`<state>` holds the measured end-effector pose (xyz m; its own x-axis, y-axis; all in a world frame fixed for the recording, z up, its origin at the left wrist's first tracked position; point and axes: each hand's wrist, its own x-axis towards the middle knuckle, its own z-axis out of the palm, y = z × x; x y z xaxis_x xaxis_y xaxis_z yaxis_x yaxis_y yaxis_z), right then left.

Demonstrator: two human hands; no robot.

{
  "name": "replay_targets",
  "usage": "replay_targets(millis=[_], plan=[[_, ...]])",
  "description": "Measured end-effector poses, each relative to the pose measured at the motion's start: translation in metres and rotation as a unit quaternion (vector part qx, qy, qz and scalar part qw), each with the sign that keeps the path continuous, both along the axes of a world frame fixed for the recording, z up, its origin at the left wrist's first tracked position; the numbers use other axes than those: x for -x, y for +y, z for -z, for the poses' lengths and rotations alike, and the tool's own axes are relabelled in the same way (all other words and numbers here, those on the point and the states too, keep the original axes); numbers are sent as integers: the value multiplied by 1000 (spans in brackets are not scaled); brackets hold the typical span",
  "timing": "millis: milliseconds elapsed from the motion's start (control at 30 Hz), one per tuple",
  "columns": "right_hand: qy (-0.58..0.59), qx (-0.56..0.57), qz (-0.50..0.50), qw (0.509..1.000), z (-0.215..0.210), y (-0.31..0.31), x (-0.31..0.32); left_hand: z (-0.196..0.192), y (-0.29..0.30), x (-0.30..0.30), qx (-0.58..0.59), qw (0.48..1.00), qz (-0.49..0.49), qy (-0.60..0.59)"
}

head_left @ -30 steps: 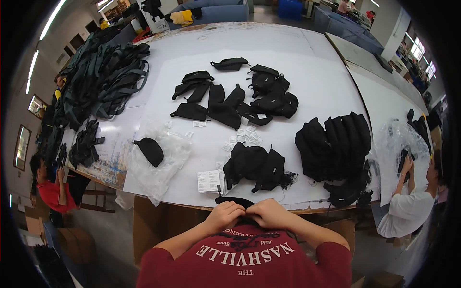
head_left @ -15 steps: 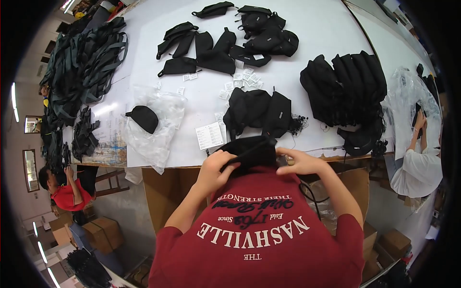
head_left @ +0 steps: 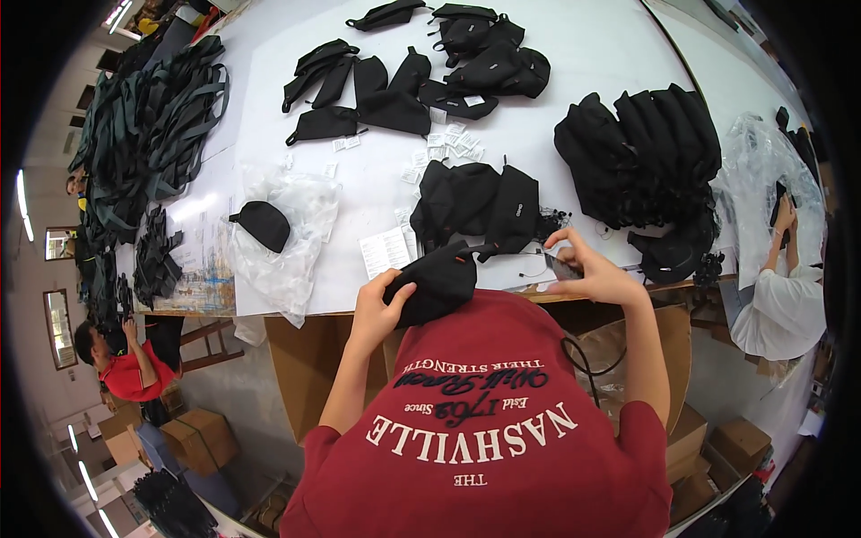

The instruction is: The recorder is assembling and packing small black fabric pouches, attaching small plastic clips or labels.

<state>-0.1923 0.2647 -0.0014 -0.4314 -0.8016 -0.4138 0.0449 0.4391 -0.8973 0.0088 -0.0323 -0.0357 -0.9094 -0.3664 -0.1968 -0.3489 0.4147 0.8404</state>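
Compared with the earlier frame, black pouch (head_left: 435, 285) sits farther left and right hand (head_left: 581, 266) higher. Left to right: left hand (head_left: 381, 309) part-curled, gripping pouch's left end at the counter's (head_left: 592, 54) near edge; pouch's long axis slants up rightward, tab pointing right; right hand, well apart, pinches a small tool (head_left: 565, 267). Step looks like tidying the pouch; next move probably calls for steady left grip, tool brought to tab.

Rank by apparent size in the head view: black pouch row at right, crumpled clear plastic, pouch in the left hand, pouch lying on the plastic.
1. Black pouch row
2. Crumpled clear plastic
3. Held pouch in the left hand
4. Lone pouch on the plastic
Nearness to the camera may enlarge the held pouch.
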Motion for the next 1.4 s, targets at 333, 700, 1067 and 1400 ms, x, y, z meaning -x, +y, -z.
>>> replay_targets(millis=[333,700,1067,1400], plan=[[67,105,313,941,11,0,29,-19,7,15,113,989,72,57],[349,90,139,922,-14,-70,2,-50,20,60,303,907,274,104],[301,120,46,945,-5,-95,-22,-44,25,77,327,871,283,233],[305,96,-30,947,37,-103,-40,-16,11,72,229,887,301,264]])
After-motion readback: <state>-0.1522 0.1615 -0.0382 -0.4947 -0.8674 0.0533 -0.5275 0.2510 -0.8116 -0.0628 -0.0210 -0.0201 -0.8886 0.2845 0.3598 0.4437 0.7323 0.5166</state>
